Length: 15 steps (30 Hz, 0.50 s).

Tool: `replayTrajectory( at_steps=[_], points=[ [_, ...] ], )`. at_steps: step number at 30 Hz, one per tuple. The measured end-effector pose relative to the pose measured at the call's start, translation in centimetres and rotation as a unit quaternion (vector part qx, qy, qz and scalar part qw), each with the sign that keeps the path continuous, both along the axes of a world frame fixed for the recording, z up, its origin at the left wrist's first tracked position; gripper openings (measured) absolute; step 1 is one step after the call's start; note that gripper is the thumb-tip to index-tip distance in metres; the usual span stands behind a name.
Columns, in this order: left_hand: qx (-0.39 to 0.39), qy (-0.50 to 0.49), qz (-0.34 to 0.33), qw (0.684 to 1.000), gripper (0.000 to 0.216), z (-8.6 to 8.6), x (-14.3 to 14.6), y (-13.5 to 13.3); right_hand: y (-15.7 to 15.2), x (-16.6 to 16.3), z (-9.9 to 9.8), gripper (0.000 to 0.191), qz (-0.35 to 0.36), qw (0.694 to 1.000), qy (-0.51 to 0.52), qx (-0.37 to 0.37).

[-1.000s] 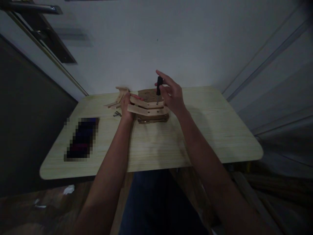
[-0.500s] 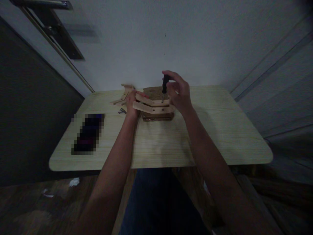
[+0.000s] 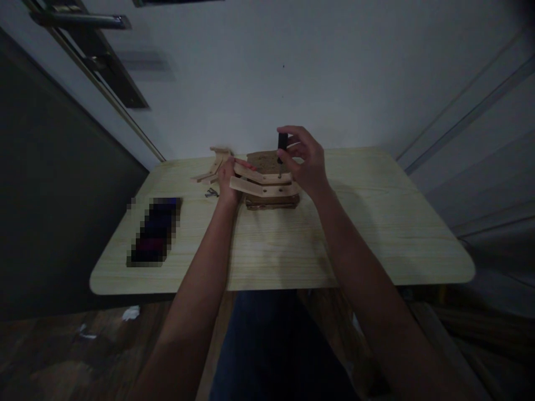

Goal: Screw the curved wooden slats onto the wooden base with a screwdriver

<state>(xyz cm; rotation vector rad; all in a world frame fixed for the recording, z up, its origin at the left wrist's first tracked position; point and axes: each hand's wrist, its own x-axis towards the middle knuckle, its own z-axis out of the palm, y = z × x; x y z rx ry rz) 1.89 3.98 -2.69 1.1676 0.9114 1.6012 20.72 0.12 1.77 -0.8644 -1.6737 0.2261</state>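
Note:
My right hand [image 3: 308, 161] grips the black handle of a screwdriver [image 3: 283, 142], which stands upright. Its shaft comes down at a hole in the rear strip of a pale wooden frame [image 3: 264, 190]. The frame has two bent strips with dark holes and lies over a brown block [image 3: 267, 205]. My left hand [image 3: 227, 179] is closed at the frame's left end; its fingertips are partly hidden. Something red [image 3: 247, 164] shows beside its fingers. More pale wooden pieces [image 3: 215, 164] lie just left of this hand, and small metal screws [image 3: 211, 192] rest near its wrist.
The light wood-grain table [image 3: 267, 262] has rounded corners and stands against a white door [image 3: 234, 72] with a metal handle [image 3: 83, 21]. A dark, pixelated flat object [image 3: 154, 231] lies at the table's left. White scraps [image 3: 131, 313] are on the floor.
The camera view has shifted slightly, so everything sits a little lower and to the right. My right-hand fingers have shifted around the screwdriver handle. Both hands stay at the wooden frame.

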Motion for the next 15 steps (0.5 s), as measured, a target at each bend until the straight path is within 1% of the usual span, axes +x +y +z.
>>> replayTrajectory(
  at_steps=[5, 10, 15],
  points=[
    [-0.009, 0.003, -0.001, 1.000, 0.046, -0.07, 0.00, 0.09, -0.33, 0.13, 0.16, 0.047, 0.011, 1.000, 0.017, -0.020],
    [-0.008, 0.002, 0.001, 1.000, 0.045, -0.22, -0.06, 0.16, -0.44, 0.15, 0.26, 0.045, 0.039, 0.999, 0.009, -0.006],
    [-0.009, 0.006, -0.001, 1.000, 0.045, -0.27, -0.05, 0.16, -0.30, 0.14, 0.23, 0.046, 0.022, 1.000, 0.007, -0.003]
  ],
)
